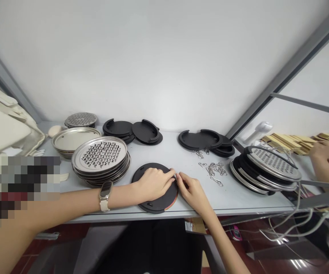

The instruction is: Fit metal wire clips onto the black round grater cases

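Black disc (164, 201) is set at desk (224, 199) front edge. Left hand (154, 184) and right hand (191, 190) fingers narrowed at rim; grip can't be told. Disc could be tipped off by uneven pressure.

Left hand (154, 184) lies palm down; right hand (190, 190), curled, is beside it.

The disc (155, 203) is black with an orange arc (172, 202), the watchband (104, 206) cream.
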The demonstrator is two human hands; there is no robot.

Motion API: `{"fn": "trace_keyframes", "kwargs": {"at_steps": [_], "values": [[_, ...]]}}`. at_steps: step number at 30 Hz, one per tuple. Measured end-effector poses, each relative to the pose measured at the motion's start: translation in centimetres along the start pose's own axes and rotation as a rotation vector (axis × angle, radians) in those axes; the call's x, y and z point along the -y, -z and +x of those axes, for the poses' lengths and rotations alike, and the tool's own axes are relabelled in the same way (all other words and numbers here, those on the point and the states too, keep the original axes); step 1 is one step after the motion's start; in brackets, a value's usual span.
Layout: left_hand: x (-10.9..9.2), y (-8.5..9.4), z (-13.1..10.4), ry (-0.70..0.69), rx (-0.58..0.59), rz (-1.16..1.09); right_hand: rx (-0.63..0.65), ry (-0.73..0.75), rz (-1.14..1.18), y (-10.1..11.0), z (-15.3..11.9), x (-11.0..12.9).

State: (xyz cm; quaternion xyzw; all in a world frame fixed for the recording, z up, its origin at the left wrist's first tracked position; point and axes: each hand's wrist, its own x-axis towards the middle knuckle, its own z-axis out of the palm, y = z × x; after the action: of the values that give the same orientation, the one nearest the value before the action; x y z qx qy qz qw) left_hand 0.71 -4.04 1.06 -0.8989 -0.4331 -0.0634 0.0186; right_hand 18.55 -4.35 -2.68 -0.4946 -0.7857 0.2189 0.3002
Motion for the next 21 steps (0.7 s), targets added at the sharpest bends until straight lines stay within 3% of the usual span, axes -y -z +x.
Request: {"fn": "trace_keyframes", "kwargs": {"at_steps": [21], "values": [[0.06,-0.32,0.07,0.016,-0.029,-0.008,0.037,-0.011,0.005,-0.03,-0.13,-0.05]]}}
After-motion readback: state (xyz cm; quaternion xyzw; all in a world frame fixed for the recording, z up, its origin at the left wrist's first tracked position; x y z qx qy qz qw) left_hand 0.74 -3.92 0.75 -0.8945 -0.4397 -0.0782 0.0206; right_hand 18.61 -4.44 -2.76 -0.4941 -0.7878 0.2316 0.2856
